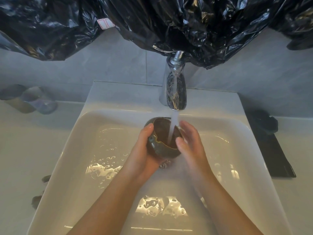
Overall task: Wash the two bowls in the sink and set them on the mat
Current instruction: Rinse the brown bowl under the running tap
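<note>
Rinse step: bowl sits under the tap stream over the sink centre, tilted toward 5 o'clock — rotate it so water sweeps the whole inner wall. Left hand cups it from 8 o'clock, fingers wrapped around the outside; right hand at 3 o'clock, fingers loosely extended against the rim, thumb inside. Mat waits at 3 o'clock.
</note>
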